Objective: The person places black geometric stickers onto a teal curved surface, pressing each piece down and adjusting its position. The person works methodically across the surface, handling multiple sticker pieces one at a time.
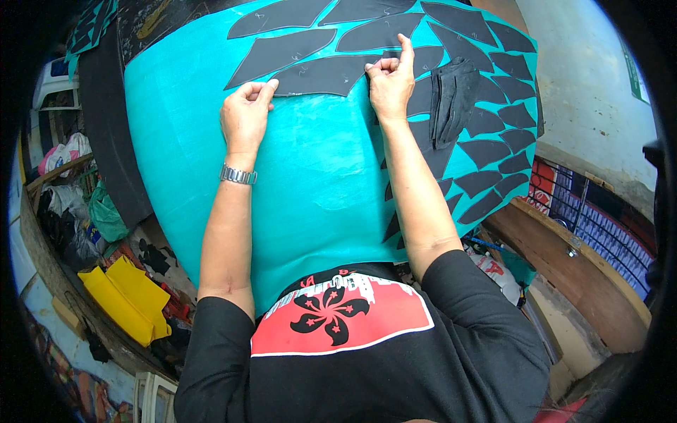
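Note:
A large teal sheet point(310, 162) covers the work surface. Several dark grey leaf-shaped cut pieces lie on it along the top and right side. My left hand point(247, 113), with a metal watch on the wrist, pinches the left tip of one dark grey piece point(321, 74). At that piece's right end my right hand point(390, 81) presses down, its index finger stretched up over the neighbouring piece. A stack of dark pieces point(451, 99) lies just right of my right hand.
A black mat point(106, 127) shows under the sheet at the left. Below left lie a yellow folded cloth point(127, 296), bags and scraps on the floor. A wooden bench edge point(564, 268) runs at the right, by a pale wall.

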Action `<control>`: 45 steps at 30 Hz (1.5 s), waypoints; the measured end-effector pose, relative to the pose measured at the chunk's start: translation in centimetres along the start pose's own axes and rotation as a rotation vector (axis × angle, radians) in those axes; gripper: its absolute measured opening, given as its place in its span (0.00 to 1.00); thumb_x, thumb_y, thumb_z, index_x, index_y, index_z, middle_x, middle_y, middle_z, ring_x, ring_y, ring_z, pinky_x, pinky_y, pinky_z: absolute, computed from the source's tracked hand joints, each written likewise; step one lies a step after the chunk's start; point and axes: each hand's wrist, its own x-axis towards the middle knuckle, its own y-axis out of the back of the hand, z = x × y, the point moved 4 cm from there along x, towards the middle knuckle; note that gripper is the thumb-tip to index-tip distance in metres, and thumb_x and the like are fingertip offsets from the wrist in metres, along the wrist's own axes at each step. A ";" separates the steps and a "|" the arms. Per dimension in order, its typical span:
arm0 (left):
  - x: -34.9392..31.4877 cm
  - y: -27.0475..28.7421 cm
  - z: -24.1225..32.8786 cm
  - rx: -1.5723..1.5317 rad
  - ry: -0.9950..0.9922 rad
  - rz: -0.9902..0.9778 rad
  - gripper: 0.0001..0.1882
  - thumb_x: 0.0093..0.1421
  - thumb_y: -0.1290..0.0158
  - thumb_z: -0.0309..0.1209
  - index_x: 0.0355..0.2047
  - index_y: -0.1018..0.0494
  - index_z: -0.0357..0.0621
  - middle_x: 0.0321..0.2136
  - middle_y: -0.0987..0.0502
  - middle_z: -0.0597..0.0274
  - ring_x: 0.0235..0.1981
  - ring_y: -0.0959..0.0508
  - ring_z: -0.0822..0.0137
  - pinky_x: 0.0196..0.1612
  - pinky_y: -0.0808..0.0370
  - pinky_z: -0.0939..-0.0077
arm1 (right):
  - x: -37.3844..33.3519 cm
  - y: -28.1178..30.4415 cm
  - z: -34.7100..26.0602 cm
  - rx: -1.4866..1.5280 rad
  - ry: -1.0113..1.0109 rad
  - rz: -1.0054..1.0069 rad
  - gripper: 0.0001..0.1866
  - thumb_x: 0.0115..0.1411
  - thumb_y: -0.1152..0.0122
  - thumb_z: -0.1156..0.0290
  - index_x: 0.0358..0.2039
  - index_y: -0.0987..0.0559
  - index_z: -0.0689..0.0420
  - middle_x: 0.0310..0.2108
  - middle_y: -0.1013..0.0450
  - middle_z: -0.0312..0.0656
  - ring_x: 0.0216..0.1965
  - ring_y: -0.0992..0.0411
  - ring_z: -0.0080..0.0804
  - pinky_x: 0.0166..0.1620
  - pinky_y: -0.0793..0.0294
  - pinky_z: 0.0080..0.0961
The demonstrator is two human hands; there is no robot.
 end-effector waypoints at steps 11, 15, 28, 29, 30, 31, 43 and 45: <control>-0.2 0.0 0.3 0.033 -0.007 0.012 0.16 0.58 0.36 0.45 0.30 0.17 0.44 0.23 0.17 0.66 0.24 0.19 0.75 0.30 0.26 0.76 | 0.0 0.9 0.0 0.355 -0.123 -0.001 0.44 0.47 0.37 0.89 0.65 0.38 0.53 0.23 0.29 0.32 0.22 0.33 0.13 0.26 0.30 0.14; -0.1 -0.2 0.2 0.032 0.014 0.027 0.17 0.57 0.36 0.46 0.30 0.17 0.45 0.22 0.17 0.65 0.24 0.19 0.73 0.30 0.26 0.74 | 0.2 0.6 -0.1 0.201 -0.088 -0.015 0.45 0.47 0.36 0.86 0.66 0.38 0.51 0.23 0.27 0.33 0.23 0.31 0.17 0.31 0.27 0.19; -0.3 -0.2 0.6 0.125 -0.011 0.078 0.16 0.56 0.36 0.47 0.31 0.16 0.46 0.24 0.17 0.62 0.25 0.18 0.66 0.31 0.24 0.70 | -0.1 0.2 -0.5 0.067 -0.077 0.024 0.44 0.47 0.35 0.83 0.66 0.38 0.48 0.23 0.28 0.34 0.25 0.28 0.23 0.35 0.26 0.26; -0.5 -0.1 0.7 0.112 -0.013 0.074 0.16 0.56 0.36 0.46 0.31 0.16 0.46 0.24 0.17 0.61 0.25 0.18 0.67 0.31 0.24 0.70 | 0.0 0.4 -0.5 0.082 -0.102 0.018 0.44 0.47 0.36 0.84 0.66 0.38 0.49 0.23 0.28 0.34 0.24 0.29 0.22 0.34 0.26 0.25; -0.6 0.1 0.9 0.071 -0.027 0.072 0.16 0.57 0.36 0.45 0.30 0.17 0.44 0.23 0.18 0.64 0.24 0.20 0.71 0.30 0.26 0.75 | 0.1 0.6 -0.8 0.185 -0.091 0.010 0.44 0.47 0.36 0.85 0.66 0.39 0.49 0.23 0.28 0.34 0.24 0.29 0.20 0.33 0.26 0.23; -0.9 0.3 1.2 0.030 -0.043 0.070 0.15 0.58 0.35 0.43 0.29 0.18 0.43 0.22 0.20 0.67 0.23 0.23 0.76 0.29 0.27 0.79 | 0.2 0.9 -0.9 0.280 -0.105 0.000 0.45 0.47 0.36 0.86 0.66 0.39 0.49 0.23 0.28 0.34 0.24 0.30 0.19 0.32 0.27 0.21; -0.8 -0.6 1.9 0.193 -0.062 0.064 0.16 0.57 0.37 0.47 0.32 0.17 0.47 0.26 0.17 0.63 0.27 0.18 0.66 0.31 0.24 0.69 | 1.9 0.9 0.1 0.130 -0.089 -0.076 0.44 0.47 0.33 0.87 0.65 0.38 0.55 0.24 0.25 0.35 0.25 0.29 0.17 0.32 0.26 0.18; -0.9 -0.8 1.7 0.213 -0.067 0.072 0.16 0.57 0.37 0.47 0.32 0.17 0.48 0.26 0.17 0.62 0.27 0.18 0.64 0.32 0.24 0.68 | 1.5 0.7 0.5 0.008 -0.063 -0.044 0.43 0.48 0.33 0.86 0.65 0.38 0.54 0.24 0.26 0.34 0.24 0.30 0.17 0.31 0.26 0.19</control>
